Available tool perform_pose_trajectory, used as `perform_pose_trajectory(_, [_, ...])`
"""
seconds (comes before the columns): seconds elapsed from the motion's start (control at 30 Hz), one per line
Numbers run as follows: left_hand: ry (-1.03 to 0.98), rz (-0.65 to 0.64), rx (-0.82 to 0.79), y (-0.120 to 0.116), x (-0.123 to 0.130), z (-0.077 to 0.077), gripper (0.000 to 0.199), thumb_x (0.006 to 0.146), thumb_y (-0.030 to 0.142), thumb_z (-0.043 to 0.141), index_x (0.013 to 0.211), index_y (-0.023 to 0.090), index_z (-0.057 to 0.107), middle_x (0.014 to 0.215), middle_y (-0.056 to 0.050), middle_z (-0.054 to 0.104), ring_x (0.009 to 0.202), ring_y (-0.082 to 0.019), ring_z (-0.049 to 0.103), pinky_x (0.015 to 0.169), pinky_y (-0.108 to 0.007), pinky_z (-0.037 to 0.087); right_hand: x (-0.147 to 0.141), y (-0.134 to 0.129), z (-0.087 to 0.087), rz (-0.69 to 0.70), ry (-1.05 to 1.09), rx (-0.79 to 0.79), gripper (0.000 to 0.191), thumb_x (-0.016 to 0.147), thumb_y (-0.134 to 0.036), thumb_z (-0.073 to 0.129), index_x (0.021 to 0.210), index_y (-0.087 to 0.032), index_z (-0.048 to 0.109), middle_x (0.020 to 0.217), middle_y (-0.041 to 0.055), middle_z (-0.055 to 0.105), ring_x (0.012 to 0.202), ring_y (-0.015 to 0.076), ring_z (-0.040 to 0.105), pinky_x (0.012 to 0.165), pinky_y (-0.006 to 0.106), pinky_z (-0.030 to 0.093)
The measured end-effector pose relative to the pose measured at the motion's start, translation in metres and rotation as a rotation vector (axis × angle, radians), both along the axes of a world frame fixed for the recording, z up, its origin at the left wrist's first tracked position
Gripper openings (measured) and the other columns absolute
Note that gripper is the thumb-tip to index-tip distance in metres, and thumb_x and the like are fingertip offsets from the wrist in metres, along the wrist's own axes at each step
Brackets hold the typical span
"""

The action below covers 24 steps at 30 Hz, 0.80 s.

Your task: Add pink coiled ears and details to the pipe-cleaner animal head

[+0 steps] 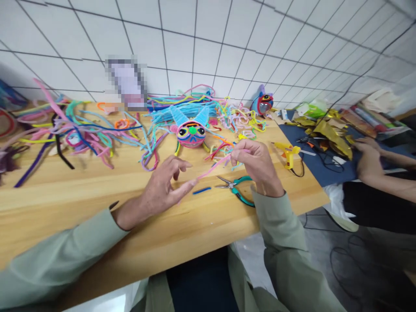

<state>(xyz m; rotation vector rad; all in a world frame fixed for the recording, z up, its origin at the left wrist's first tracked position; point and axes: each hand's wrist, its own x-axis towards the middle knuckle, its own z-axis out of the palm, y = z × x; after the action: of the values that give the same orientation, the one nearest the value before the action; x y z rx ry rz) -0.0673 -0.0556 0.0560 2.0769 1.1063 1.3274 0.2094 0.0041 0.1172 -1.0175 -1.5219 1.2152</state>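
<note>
Holding a pink fuzzy stem (214, 167), by looks a pipe cleaner, pinched toward its upper end between thumb and fingers of the right hand (255, 160), closed snugly around it. Slanted down from there to the left hand (164, 188), meeting the outstretched thumb at the lower tip; opened wide on that side, with fingers parted from the thumb and wrapped around nothing. Impossible to tell whether pressed by that thumb or only brushed. Raised over the wooden table (188, 225), between the two hands, on the near side of a round, blue-eared ornament (191, 136). Close by on the wood, a short blue piece (202, 190) and a pair of teal-handled pliers (231, 185), parted slightly at the nose and partly hidden behind the right wrist; farther right, a yellow glue gun (289, 152). Likely to prove very light, soft and furry outside, with a thin bendable core (judged by looks alone, with no bare wire in sight). Probably not slippery, thanks to the fuzz, and hardly fragile, yet easily kinked by a hard squeeze. Best taken near either end with fingertips alone, leaving the middle free to curve, and minding a possibly prickly cut tip.
</note>
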Motion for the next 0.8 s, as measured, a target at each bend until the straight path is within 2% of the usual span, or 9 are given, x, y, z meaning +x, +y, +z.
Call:
perform_pose_trajectory(0.03, [-0.051, -0.015, -0.037, -0.003, 0.002, 0.008, 0.02, 0.097, 0.033, 0.08, 0.11, 0.02, 0.07, 0.089, -0.001, 0.067, 0.069, -0.013, 0.057, 0.064, -0.025, 0.045, -0.006, -0.005, 0.001, 0.039, -0.042, -0.018, 0.027, 0.078, -0.04, 0.088, 0.069, -0.022, 0.071, 0.061, -0.0018, 0.067, 0.056, 0.0127, 0.058, 0.058, 0.027, 0.049])
perform_pose_trajectory(0.13, [-0.166, -0.132, -0.299, -0.01, 0.009, 0.023, 0.018, 0.099, 0.034, 0.078, 0.106, 0.02, 0.07, 0.071, 0.006, 0.054, 0.059, -0.01, 0.046, 0.054, -0.023, 0.037, -0.023, -0.017, 0.0, 0.162, -0.144, -0.058, 0.027, 0.08, -0.04, 0.088, 0.072, -0.02, 0.073, 0.064, -0.0013, 0.068, 0.059, 0.0123, 0.057, 0.056, 0.026, 0.043])
perform_pose_trajectory(0.2, [-0.22, -0.197, -0.437, -0.012, 0.013, 0.024, 0.02, 0.099, 0.037, 0.078, 0.1, 0.019, 0.07, 0.068, 0.006, 0.053, 0.058, -0.01, 0.044, 0.054, -0.023, 0.036, -0.034, -0.022, -0.003, 0.224, -0.189, -0.061, 0.028, 0.082, -0.042, 0.089, 0.074, -0.02, 0.074, 0.066, -0.0014, 0.068, 0.061, 0.012, 0.056, 0.057, 0.026, 0.041])
perform_pose_trajectory(0.27, [-0.259, -0.218, -0.495, -0.013, 0.016, 0.021, 0.025, 0.1, 0.041, 0.076, 0.093, 0.018, 0.07, 0.07, 0.004, 0.058, 0.061, -0.01, 0.047, 0.057, -0.024, 0.039, -0.042, -0.025, -0.006, 0.268, -0.208, -0.059, 0.03, 0.083, -0.043, 0.089, 0.075, -0.02, 0.073, 0.067, -0.0019, 0.068, 0.062, 0.0119, 0.055, 0.057, 0.026, 0.041])
perform_pose_trajectory(0.4, [-0.328, -0.221, -0.524, -0.013, 0.017, 0.013, 0.033, 0.102, 0.048, 0.074, 0.091, 0.018, 0.071, 0.079, -0.002, 0.071, 0.065, -0.011, 0.055, 0.062, -0.024, 0.045, -0.048, -0.024, -0.016, 0.275, -0.126, -0.08, 0.025, 0.086, -0.042, 0.087, 0.088, -0.021, 0.074, 0.082, 0.0001, 0.074, 0.072, 0.0141, 0.065, 0.065, 0.027, 0.05])
perform_pose_trajectory(0.53, [-0.402, -0.198, -0.583, -0.009, 0.015, 0.008, 0.042, 0.103, 0.059, 0.071, 0.09, 0.018, 0.071, 0.073, 0.0, 0.069, 0.052, -0.009, 0.044, 0.051, -0.024, 0.035, -0.052, -0.024, -0.029, 0.269, -0.033, -0.13, 0.035, 0.087, -0.043, 0.087, 0.109, -0.023, 0.069, 0.102, 0.0038, 0.079, 0.089, 0.0182, 0.074, 0.078, 0.031, 0.058])
perform_pose_trajectory(0.6, [-0.4, -0.155, -0.56, -0.007, 0.014, 0.006, 0.044, 0.103, 0.06, 0.071, 0.086, 0.019, 0.07, 0.069, 0.001, 0.064, 0.054, -0.01, 0.047, 0.053, -0.025, 0.038, -0.054, -0.026, -0.035, 0.309, -0.079, -0.148, 0.035, 0.088, -0.043, 0.085, 0.112, -0.023, 0.068, 0.095, 0.0018, 0.079, 0.083, 0.0172, 0.072, 0.074, 0.03, 0.056])
perform_pose_trajectory(0.7, [-0.336, -0.078, -0.469, -0.004, 0.013, 0.003, 0.041, 0.102, 0.056, 0.071, 0.083, 0.019, 0.068, 0.074, 0.0, 0.065, 0.07, -0.014, 0.057, 0.068, -0.027, 0.047, -0.056, -0.029, -0.04, 0.317, -0.23, -0.076, 0.024, 0.095, -0.041, 0.076, 0.108, -0.021, 0.072, 0.07, -0.0053, 0.066, 0.063, 0.0127, 0.057, 0.061, 0.028, 0.043])
perform_pose_trajectory(0.8, [-0.243, -0.055, -0.431, -0.004, 0.011, 0.0, 0.036, 0.103, 0.05, 0.066, 0.082, 0.02, 0.065, 0.073, 0.001, 0.06, 0.071, -0.015, 0.053, 0.069, -0.028, 0.044, -0.056, -0.031, -0.04, 0.263, -0.371, 0.051, 0.02, 0.098, -0.04, 0.07, 0.098, -0.021, 0.076, 0.065, -0.005, 0.061, 0.059, 0.0122, 0.051, 0.059, 0.029, 0.036])
